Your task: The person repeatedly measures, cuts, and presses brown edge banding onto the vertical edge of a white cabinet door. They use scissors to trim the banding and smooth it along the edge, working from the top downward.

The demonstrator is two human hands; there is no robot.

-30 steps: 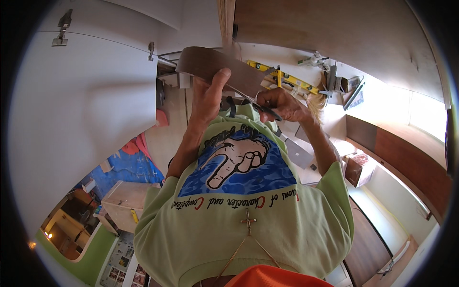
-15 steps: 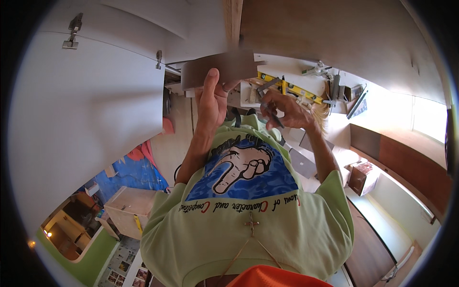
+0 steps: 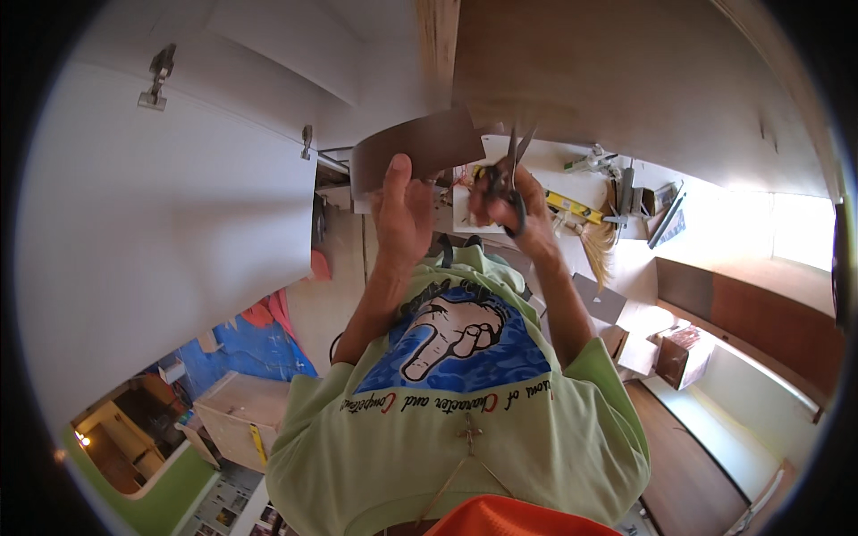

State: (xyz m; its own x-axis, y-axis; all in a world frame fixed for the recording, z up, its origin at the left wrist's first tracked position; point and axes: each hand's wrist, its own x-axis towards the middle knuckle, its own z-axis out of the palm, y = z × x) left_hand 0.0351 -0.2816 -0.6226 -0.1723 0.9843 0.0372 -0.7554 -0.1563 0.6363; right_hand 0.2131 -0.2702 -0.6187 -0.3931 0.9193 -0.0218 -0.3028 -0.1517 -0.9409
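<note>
A curved brown strip, thin and bendy, is held up in front of me. My left hand grips it, the thumb pressed on its near face and the fingers behind. Just right of the strip, my right hand is closed round a pair of scissors with dark handles. Their two blades point upward and stand slightly apart, not touching the strip. Motion blurs the right fingers somewhat.
A white cabinet door with metal hinges fills the left. Overhead to the right hangs a brown panel. Behind my right hand, a white worktop bears a yellow spirit level, a straw-coloured brush and other tools.
My right hand has turned the scissors from pointing sideways to blades up, and moved them left toward the strip. The strip has shifted slightly right and tilted.
</note>
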